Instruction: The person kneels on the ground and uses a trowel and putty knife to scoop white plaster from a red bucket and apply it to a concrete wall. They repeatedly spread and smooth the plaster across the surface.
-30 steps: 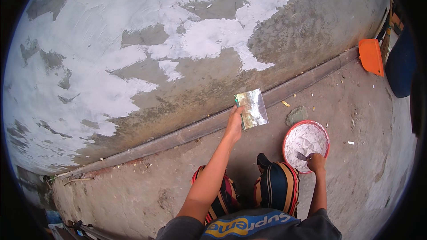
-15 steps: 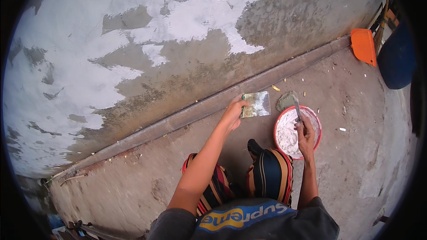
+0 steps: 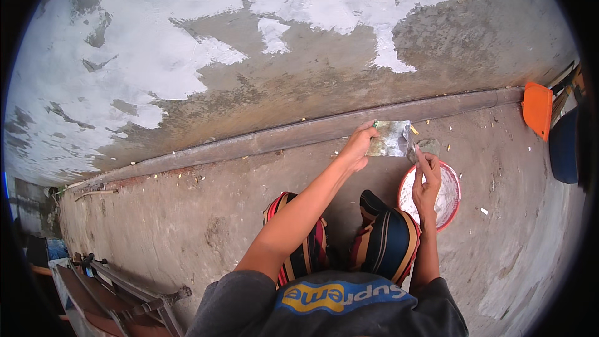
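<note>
My left hand (image 3: 359, 148) is closed on the edge of a flat, rectangular metal filling blade (image 3: 390, 139), its face shiny and smeared. In my right hand (image 3: 427, 184) is a narrow putty knife (image 3: 412, 149), its tip against or very close to the blade's right edge. Whether the two touch I cannot tell. Below my right hand stands a round bowl (image 3: 457, 206) with a red rim, holding white putty (image 3: 447, 197). My right hand and wrist cover part of the bowl.
Ahead is a grey wall (image 3: 337, 68) with patches of white putty. A raised ledge (image 3: 262, 143) runs along its foot. Behind the bowl lies a flat stone (image 3: 430, 145). An orange dustpan (image 3: 536, 110) and a blue drum (image 3: 563, 146) stand at right; a brown metal frame (image 3: 118, 302) at lower left.
My right hand has lifted the putty knife from over the bowl to the filling blade's edge. The view has turned, showing more of the frame at lower left.
</note>
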`<state>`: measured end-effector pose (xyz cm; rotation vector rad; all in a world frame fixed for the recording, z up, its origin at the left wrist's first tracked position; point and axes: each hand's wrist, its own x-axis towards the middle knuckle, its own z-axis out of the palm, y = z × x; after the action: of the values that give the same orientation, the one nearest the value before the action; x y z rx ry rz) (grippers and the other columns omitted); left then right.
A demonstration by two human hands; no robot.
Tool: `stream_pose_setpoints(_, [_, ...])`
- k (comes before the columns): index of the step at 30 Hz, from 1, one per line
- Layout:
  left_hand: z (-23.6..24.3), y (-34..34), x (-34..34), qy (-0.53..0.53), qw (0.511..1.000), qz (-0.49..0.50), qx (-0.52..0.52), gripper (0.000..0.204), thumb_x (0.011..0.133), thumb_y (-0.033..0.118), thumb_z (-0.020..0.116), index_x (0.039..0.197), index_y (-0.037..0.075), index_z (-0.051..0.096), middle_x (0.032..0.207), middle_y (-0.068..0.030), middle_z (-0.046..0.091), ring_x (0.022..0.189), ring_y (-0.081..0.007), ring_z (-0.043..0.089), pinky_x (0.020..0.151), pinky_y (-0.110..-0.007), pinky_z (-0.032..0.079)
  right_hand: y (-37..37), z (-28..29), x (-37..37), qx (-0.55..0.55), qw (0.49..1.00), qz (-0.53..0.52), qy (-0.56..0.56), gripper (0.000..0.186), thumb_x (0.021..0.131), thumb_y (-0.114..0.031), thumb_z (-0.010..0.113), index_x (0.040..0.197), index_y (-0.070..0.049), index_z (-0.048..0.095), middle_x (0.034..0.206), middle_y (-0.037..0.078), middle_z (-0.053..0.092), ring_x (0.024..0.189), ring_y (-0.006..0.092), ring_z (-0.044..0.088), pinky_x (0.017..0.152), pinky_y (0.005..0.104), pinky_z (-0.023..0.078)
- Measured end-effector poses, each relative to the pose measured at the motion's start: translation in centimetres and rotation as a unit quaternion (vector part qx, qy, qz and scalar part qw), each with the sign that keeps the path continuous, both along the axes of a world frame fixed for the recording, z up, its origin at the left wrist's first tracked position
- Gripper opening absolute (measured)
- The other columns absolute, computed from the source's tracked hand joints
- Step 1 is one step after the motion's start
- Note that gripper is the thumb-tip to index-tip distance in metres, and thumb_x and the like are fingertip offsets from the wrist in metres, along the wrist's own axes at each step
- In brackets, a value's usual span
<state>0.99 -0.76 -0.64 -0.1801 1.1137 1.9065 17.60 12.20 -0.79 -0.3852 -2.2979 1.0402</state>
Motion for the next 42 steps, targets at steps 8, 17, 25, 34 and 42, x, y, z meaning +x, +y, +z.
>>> stream_pose_setpoints(8, [-1.0, -0.3, -0.8, -0.035, 0.999, 0.009, 0.01, 0.059, 0.085, 0.004, 0.048, 0.143, 0.001, 0.034, 0.12, -0.0131, 0.056, 0.101, -0.02, 0.06, 0.088, -0.036, 0.052, 0.4, 0.4, 2.2, 0.178, 0.982, 0.023, -0.065, 0.051, 0.076, 0.011, 0.056, 0.119, -0.015, 0.067, 0.094, 0.013, 0.058, 0.082, 0.0265, 0.056, 0.071, 0.0347, 0.048])
stream_pose_setpoints(17, [1.3, -1.7, -2.8, 0.431, 0.876, -0.153, -0.153, 0.06, 0.085, 0.006, 0.044, 0.145, 0.007, 0.034, 0.126, -0.0149, 0.054, 0.098, -0.0198, 0.056, 0.087, -0.031, 0.044, 9.2, 4.2, 3.5, -0.158, 0.938, 0.075, -0.299, 0.021, 0.088, -0.021, 0.066, 0.085, -0.001, 0.071, 0.062, 0.003, 0.063, 0.054, 0.0098, 0.057, 0.05, 0.0264, 0.043])
stream_pose_setpoints(25, [3.2, -2.2, -2.0, 0.386, 0.839, -0.348, -0.161, 0.062, 0.08, 0.002, 0.047, 0.142, 0.008, 0.045, 0.142, -0.0182, 0.046, 0.125, -0.0225, 0.046, 0.106, -0.029, 0.031, 11.6, 5.9, -2.6, -0.117, 0.832, 0.292, -0.456, 0.031, 0.085, -0.031, 0.069, 0.075, -0.002, 0.071, 0.059, 0.005, 0.062, 0.05, 0.0128, 0.058, 0.047, 0.0265, 0.045])
stream_pose_setpoints(34, [3.0, -2.4, -2.2, 0.359, 0.831, -0.383, -0.184, 0.062, 0.076, 0.004, 0.048, 0.138, 0.006, 0.049, 0.136, -0.0202, 0.052, 0.115, -0.0212, 0.051, 0.103, -0.029, 0.034, 11.1, 4.6, -5.3, -0.109, 0.781, 0.348, -0.507, 0.031, 0.084, -0.032, 0.069, 0.075, -0.002, 0.071, 0.06, 0.006, 0.063, 0.05, 0.014, 0.06, 0.047, 0.0267, 0.045])
stream_pose_setpoints(42, [1.6, -1.5, -2.0, 0.293, 0.861, -0.373, -0.184, 0.059, 0.077, 0.003, 0.048, 0.137, 0.001, 0.049, 0.133, -0.0197, 0.053, 0.118, -0.0236, 0.051, 0.102, -0.029, 0.034, 7.4, 4.8, -5.9, -0.123, 0.749, 0.418, -0.499, 0.034, 0.084, -0.037, 0.069, 0.076, -0.003, 0.072, 0.059, 0.005, 0.062, 0.05, 0.013, 0.058, 0.047, 0.0263, 0.043])
